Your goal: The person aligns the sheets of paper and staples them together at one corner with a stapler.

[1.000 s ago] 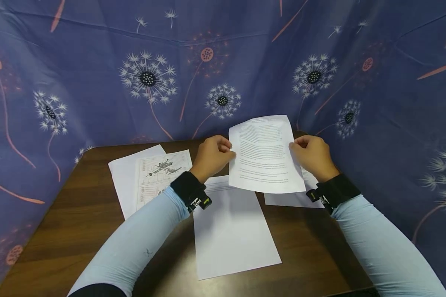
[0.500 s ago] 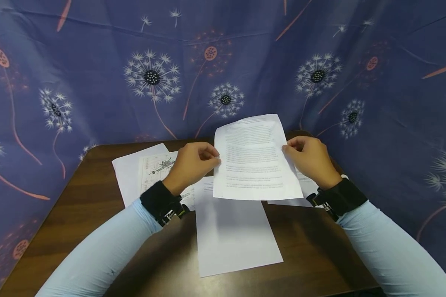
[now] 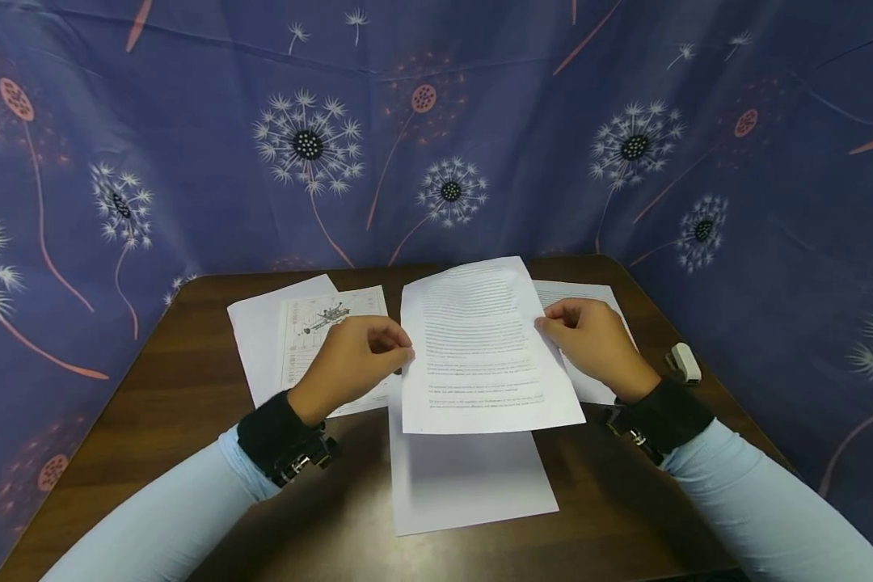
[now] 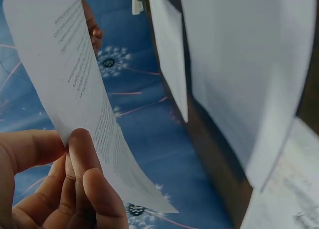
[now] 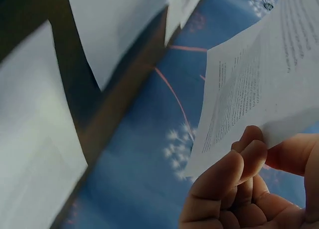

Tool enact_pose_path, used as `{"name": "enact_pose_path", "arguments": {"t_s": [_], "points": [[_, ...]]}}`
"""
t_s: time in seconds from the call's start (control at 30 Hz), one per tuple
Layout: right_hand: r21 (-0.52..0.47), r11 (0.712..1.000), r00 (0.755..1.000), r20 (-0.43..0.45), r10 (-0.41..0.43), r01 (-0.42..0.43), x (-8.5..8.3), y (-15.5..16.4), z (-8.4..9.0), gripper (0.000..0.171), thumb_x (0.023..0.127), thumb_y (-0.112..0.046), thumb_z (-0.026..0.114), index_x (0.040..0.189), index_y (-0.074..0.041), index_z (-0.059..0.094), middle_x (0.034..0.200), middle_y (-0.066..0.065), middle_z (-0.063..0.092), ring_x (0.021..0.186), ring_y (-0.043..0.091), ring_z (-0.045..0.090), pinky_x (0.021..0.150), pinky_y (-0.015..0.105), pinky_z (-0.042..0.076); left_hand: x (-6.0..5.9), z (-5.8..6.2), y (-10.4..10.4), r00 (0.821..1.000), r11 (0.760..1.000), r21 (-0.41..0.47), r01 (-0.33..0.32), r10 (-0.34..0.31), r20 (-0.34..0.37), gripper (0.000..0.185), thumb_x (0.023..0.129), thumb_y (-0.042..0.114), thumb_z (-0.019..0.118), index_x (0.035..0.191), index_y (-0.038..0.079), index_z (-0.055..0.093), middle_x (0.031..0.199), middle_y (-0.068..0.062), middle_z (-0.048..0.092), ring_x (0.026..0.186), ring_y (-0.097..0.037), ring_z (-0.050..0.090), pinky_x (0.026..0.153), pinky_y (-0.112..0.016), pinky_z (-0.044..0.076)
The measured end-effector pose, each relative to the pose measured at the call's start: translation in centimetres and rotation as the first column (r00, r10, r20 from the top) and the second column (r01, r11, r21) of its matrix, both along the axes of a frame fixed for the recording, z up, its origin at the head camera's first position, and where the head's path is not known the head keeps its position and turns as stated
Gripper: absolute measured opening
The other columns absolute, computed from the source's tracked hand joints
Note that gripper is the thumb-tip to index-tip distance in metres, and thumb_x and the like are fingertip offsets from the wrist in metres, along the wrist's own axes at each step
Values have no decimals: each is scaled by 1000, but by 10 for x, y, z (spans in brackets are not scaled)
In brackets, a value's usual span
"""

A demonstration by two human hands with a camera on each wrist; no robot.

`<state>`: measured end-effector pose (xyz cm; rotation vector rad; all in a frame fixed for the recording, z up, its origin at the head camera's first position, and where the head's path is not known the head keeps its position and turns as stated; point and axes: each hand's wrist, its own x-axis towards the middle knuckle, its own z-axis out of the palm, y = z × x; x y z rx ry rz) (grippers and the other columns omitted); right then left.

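Both hands hold a printed sheet of paper up in front of me, tilted and slightly curved. My left hand pinches its left edge between thumb and fingers; the left wrist view shows that grip on the sheet closely. On the opposite edge, my right hand pinches the paper, thumb against fingers, as the right wrist view also shows on the sheet. Below the held page another white sheet lies on the table, its upper part hidden.
To the left lie a blank-looking sheet and a page with a drawing, partly overlapping. Behind my right hand is another printed sheet. A small white object sits near the right edge of the brown table. A dandelion-patterned cloth hangs behind.
The held sheet has come lower and nearer, shifting left, and now covers more of the sheet beneath. My left hand has moved left and down; the right hand has lowered slightly.
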<state>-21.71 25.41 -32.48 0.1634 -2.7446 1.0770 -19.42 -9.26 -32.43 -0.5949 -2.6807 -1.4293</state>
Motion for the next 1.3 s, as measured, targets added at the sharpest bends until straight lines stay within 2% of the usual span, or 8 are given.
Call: {"name": "enact_pose_path", "arguments": {"t_s": [0.2, 0.43, 0.5, 0.63, 0.87, 1.1, 1.3], "points": [[-43, 999, 997, 66, 33, -30, 5, -6, -19, 19, 99, -24, 68, 106, -7, 74, 84, 7, 71, 71, 22, 58, 57, 28, 43, 11, -9, -12, 1000, 1000, -20, -10, 10, 29, 5, 91, 20, 77, 95, 18, 77, 80, 6, 73, 74, -16, 70, 71, -37, 55], [-62, 997, 994, 98, 56, -50, 9, -12, -34, 17, 99, -21, 68, 102, -6, 74, 81, 8, 70, 67, 20, 57, 52, 28, 42, 16, -23, -18, 998, 999, -36, 22, -20, 55, 5, 90, 20, 77, 92, 15, 77, 78, 6, 73, 69, -14, 67, 63, -31, 52], [-52, 997, 992, 113, 54, -49, 10, -13, -39, 16, 99, -21, 68, 101, -6, 74, 80, 7, 69, 66, 20, 57, 51, 28, 44, 18, -29, -18, 998, 997, -67, 34, -30, 55, 1, 90, 19, 77, 89, 18, 77, 77, 6, 74, 68, -12, 65, 62, -30, 50], [-4, 998, 991, 123, 58, -58, 12, -14, -49, 16, 97, -21, 70, 100, -6, 74, 79, 6, 67, 67, 19, 59, 54, 30, 50, 23, -41, -15, 997, 990, -123, 63, -58, 48, 7, 89, 17, 77, 85, 22, 75, 76, 9, 73, 67, -8, 64, 59, -27, 48], [105, 992, 988, 143, 52, -67, 14, -13, -66, 15, 95, -23, 73, 96, -9, 74, 78, 3, 65, 69, 19, 57, 58, 31, 46, 27, -60, -12, 994, 980, -168, 110, -104, 45, 13, 88, 10, 77, 82, 21, 73, 72, 12, 68, 63, -7, 58, 56, -25, 45], [131, 986, 982, 171, 79, -102, 15, -12, -75, 14, 93, -24, 75, 87, -12, 74, 71, 0, 63, 62, 16, 55, 54, 29, 42, 31, -70, -10, 992, 967, -228, 110, -92, 87, 13, 89, 11, 75, 81, 21, 73, 70, 13, 67, 63, -8, 57, 58, -25, 44], [151, 984, 978, 200, 62, -93, 17, -12, -79, 14, 92, -23, 76, 86, -11, 74, 70, 1, 63, 62, 17, 55, 55, 31, 44, 34, -76, -10, 986, 966, -226, 127, -99, 132, 13, 89, 11, 75, 81, 21, 73, 70, 12, 67, 60, -7, 57, 55, -26, 44]]}}
